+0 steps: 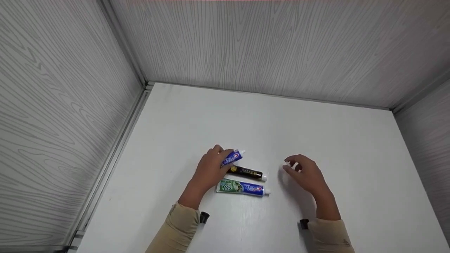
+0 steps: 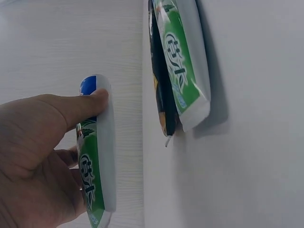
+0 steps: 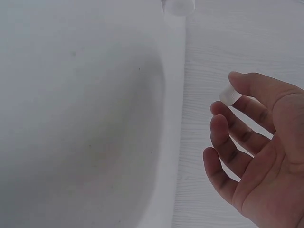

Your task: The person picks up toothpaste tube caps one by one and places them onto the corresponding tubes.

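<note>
My left hand (image 1: 210,166) grips a blue and green toothpaste tube (image 1: 232,157), its bare white nozzle pointing right. In the left wrist view the thumb presses along the upper part of the tube (image 2: 105,156). Between thumb and fingertips my right hand (image 1: 305,172) pinches a small white cap (image 3: 229,95), apart from the tube. Just in front of the left hand lie a black toothpaste tube (image 1: 248,173) with a white cap and, nearer me, a second green and blue toothpaste tube (image 1: 242,187), also capped.
The tubes lie on a white table (image 1: 263,119) bounded by a wood-grain back panel (image 1: 246,45) and a left panel (image 1: 59,123). A black piece (image 1: 204,217) sits at the left cuff, another (image 1: 304,224) at the right cuff.
</note>
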Tool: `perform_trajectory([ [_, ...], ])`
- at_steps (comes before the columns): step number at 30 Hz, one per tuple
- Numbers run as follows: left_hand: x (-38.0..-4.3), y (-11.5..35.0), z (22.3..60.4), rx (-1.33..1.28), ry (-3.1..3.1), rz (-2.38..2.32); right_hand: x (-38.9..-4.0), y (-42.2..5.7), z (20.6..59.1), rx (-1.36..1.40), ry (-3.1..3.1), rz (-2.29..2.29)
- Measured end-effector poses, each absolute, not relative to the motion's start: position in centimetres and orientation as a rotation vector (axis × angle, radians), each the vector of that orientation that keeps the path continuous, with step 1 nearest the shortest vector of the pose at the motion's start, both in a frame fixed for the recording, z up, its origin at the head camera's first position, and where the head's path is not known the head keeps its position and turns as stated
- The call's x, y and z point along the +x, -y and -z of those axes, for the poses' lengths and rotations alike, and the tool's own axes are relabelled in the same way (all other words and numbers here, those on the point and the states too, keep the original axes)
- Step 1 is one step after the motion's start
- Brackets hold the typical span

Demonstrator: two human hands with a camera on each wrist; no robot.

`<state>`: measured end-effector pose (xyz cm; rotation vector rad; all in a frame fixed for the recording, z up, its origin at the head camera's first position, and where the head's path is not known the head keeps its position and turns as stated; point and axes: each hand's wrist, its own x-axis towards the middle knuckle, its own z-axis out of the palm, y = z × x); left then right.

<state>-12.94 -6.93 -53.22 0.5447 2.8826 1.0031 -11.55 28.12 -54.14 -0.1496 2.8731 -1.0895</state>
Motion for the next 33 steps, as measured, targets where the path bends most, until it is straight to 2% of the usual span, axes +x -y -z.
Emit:
perform_trajectory([
  [8, -12.4, 6.7, 52.7, 0.709, -2.715, -1.15, -10.9, -27.1, 53.7, -0.222, -2.929, 1.119],
  [33, -11.6, 5.8, 51.9, 0.869, -2.652, -1.136, -9.8, -24.8, 52.0, -0.335, -2.92, 1.183],
])
